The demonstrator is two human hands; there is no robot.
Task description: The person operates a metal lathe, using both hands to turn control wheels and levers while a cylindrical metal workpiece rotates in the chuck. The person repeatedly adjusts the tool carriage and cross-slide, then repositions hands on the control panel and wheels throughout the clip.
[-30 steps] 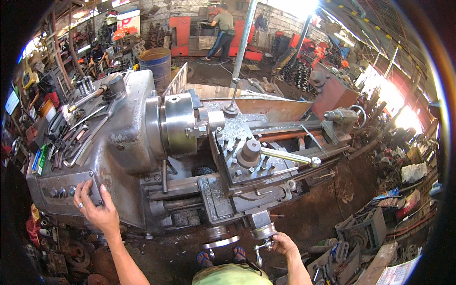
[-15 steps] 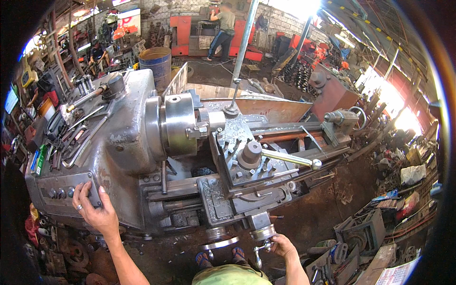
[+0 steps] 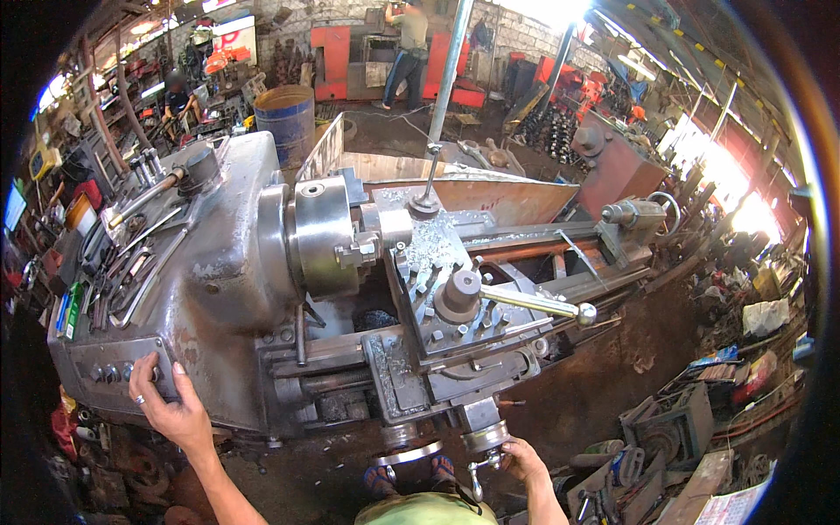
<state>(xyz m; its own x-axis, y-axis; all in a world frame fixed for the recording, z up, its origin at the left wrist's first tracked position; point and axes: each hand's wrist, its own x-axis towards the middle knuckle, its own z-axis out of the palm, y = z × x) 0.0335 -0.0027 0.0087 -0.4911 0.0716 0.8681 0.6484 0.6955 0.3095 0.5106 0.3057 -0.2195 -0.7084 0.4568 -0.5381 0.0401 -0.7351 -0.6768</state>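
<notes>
Right hand (image 3: 520,458) gripping crank (image 3: 493,461); left hand (image 3: 178,415) spread on panel (image 3: 87,360); workpiece (image 3: 396,227) clamped in chuck (image 3: 325,238); chips (image 3: 437,238) suggest some cutting done, remainder unclear

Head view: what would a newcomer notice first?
Probably the big metal lathe across the middle, its shiny round chuck left of centre. Next, the hands: the left hand at the control panel, lower left, the right hand by a small crank, bottom centre-right.
</notes>
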